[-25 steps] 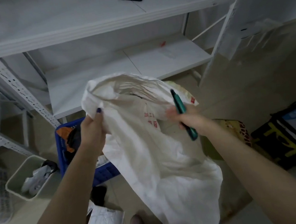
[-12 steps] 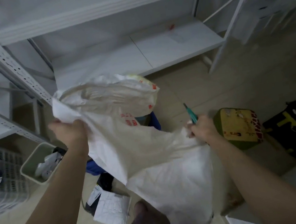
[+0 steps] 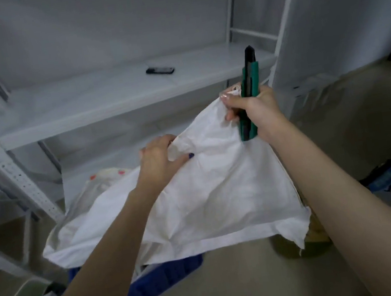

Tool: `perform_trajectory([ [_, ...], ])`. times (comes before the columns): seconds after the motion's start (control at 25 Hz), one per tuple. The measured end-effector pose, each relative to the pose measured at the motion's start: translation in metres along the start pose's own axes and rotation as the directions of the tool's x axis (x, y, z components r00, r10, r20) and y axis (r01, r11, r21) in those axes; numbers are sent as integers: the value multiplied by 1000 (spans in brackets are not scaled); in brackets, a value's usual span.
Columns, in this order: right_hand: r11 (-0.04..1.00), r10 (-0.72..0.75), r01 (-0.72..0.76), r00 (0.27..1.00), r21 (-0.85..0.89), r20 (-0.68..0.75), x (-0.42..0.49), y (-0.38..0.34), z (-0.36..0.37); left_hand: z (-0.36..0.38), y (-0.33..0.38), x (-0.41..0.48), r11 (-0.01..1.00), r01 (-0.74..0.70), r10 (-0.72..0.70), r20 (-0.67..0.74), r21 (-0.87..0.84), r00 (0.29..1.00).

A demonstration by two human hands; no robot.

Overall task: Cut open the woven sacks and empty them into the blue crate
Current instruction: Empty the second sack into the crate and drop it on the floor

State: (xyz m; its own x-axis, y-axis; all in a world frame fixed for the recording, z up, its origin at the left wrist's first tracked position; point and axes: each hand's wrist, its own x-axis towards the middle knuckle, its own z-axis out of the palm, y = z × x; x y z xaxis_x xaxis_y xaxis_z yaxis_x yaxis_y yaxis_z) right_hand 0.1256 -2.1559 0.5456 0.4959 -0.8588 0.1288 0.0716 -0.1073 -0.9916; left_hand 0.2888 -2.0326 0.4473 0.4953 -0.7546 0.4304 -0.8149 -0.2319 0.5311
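The step in hand looks like the emptying: the white woven sack (image 3: pixel 211 196) is held up by its closed end and tipped over the blue crate (image 3: pixel 158 282), whose rim shows just below the sack's lower edge. The left hand (image 3: pixel 158 161) is closed on a bunched fold near the middle of the raised end, thumb pressed across the cloth. The right hand (image 3: pixel 252 111) is curled shut around two things at once: a green box cutter (image 3: pixel 249 94), standing upright out of the fist, and the sack's upper corner pinched against it by the fingertips. Whether the blade is out cannot be told.

The sack hangs flat and slack, so it seems nearly or wholly empty; its mouth, turned away towards the crate, is hidden. What lies inside the crate cannot be seen.

The next move probably calls for a shake or lift of the raised end to clear whatever remains, keeping the mouth over the crate, and taking care with the cutter so close to the cloth and fingers. Behind, a white shelf (image 3: pixel 111 99) carries a small dark object (image 3: pixel 160 70).
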Motion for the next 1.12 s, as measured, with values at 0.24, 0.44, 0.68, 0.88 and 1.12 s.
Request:
perform_trajectory([
  [0.24, 957, -279, 289, 934, 14, -222, 4, -88, -58, -56, 87, 72, 951, -303, 294, -115, -64, 949],
  [0.44, 857, -460, 512, 814, 63, -354, -2, -158, -96, -80, 148, 98, 965, -257, 262, 111, -55, 959],
  [0.68, 785, -555, 618, 727, 34, -405, -5, -197, -133, -72, 208, 105, 952, -294, 297, 14, -89, 955],
  [0.88, 852, -509, 510, 760, -114, -405, -5, -193, -152, -38, 205, 84, 946, -296, 316, 180, -128, 931],
  [1.12, 770, -636, 566, 719, -294, -280, -5, -166, -121, 1, 206, 55, 934, -102, 181, 205, -343, 962],
])
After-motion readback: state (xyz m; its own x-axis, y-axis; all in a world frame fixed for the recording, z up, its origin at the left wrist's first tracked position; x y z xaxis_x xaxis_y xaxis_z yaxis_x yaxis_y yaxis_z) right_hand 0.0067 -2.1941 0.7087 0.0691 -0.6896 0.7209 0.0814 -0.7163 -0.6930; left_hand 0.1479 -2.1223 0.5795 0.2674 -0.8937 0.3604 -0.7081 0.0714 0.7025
